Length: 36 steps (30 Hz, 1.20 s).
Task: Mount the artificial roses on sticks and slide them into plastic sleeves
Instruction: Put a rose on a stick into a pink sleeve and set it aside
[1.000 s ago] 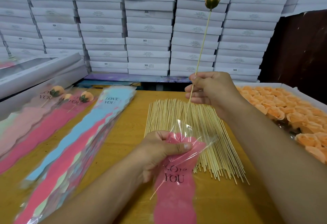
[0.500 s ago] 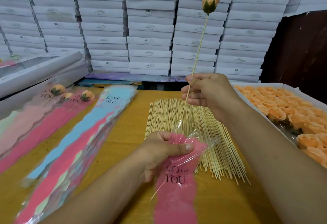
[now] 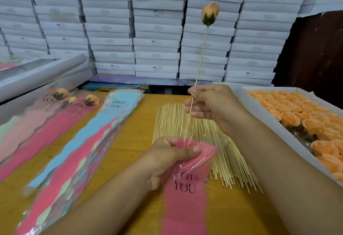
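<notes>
Head view of a sleeving step at a yellow wooden surface. The right hand pinches a thin wooden stick between thumb and curled fingers, holding it nearly upright with a slight lean; a peach artificial rose bud with green sepals sits on its upper end, well above the hand. The left hand, lower and nearer the viewer, grips the open mouth of a pink plastic sleeve printed "LOVE YOU", thumb pressed across the clear film. The lower end of the stick meets the sleeve mouth just above the left thumb; how far it enters cannot be told. Beneath and between both hands lies a fanned bundle of bare sticks. To the right, an open white box holds rows of peach rose heads. To the left lie a stack of empty blue and pink sleeves and, beyond it, finished sleeved roses. Stacked white cartons fill the background.
</notes>
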Motion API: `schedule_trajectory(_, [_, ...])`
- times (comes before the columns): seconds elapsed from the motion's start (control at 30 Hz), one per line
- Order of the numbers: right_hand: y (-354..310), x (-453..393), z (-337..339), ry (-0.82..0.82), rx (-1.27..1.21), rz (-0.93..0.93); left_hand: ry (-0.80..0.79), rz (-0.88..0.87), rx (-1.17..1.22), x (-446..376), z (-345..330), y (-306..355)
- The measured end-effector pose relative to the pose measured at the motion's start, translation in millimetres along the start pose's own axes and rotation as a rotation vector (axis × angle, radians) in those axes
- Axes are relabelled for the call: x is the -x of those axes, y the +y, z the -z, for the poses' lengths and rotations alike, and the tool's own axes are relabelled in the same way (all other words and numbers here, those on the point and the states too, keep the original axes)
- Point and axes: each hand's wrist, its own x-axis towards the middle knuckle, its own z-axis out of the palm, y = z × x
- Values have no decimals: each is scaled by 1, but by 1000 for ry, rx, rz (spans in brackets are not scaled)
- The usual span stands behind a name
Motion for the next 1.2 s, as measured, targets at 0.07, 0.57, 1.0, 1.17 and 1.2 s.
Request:
schedule_trajectory(0.07, [3,1,0,-13,15,-12,-5,-10,23,-1,0,0])
schedule_trajectory(0.57, [5,4,12,-102,89,-57,-68,-26,33,4,-6,1])
schedule_trajectory(1.0, [10,9,21,-199,246,-142,-103,-89,52,7,-7,3])
schedule_trajectory(1.17, [4,7,23,-211,335,-128,-127,-70,66,9,-8,3])
schedule_trajectory(1.2, [2,6,23,-195,316,-120,-134,-67,69,9,-9,3])
